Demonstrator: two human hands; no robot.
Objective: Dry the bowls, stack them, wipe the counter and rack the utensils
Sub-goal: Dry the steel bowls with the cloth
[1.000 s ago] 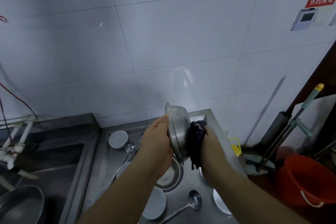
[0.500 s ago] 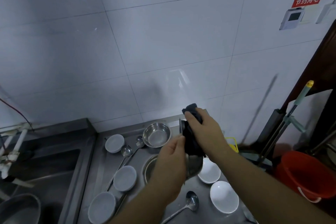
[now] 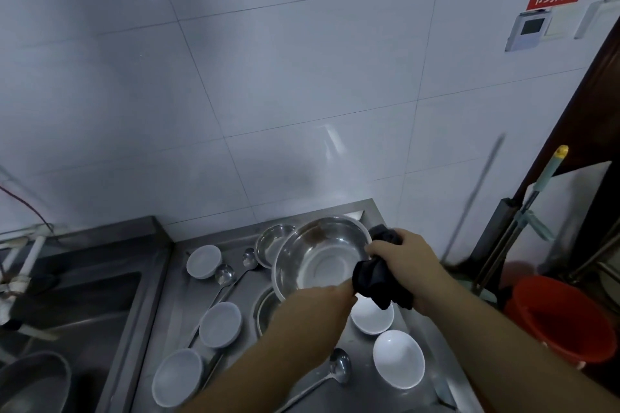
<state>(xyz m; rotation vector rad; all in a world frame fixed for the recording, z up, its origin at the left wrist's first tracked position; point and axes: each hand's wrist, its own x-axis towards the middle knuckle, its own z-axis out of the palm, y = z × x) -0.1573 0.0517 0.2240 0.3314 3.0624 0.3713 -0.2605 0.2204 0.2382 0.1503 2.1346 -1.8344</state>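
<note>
I hold a large steel bowl point(image 3: 318, 255) above the steel counter point(image 3: 181, 282), its inside tilted toward me. My left hand point(image 3: 315, 315) grips its near rim. My right hand point(image 3: 406, 258) clutches a dark cloth point(image 3: 379, 282) against the bowl's right rim. Below lie a smaller steel bowl point(image 3: 273, 241) at the back, another steel bowl point(image 3: 265, 308) partly hidden under my left hand, and several white bowls, such as one point(image 3: 204, 261) at the back left and one point(image 3: 399, 359) at the front right. Ladles point(image 3: 339, 369) and spoons point(image 3: 225, 275) lie between them.
A sink point(image 3: 67, 305) with a steel basin point(image 3: 30, 386) sits to the left. Taps and pipes point(image 3: 20, 265) stand at the far left. To the right of the counter are a red bucket point(image 3: 563, 322) and mop handles point(image 3: 536, 201). The tiled wall rises right behind.
The large bowl has turned from edge-on to facing me and dropped lower. My right hand with the cloth slid from its top to its right rim. The camera tilted down.
</note>
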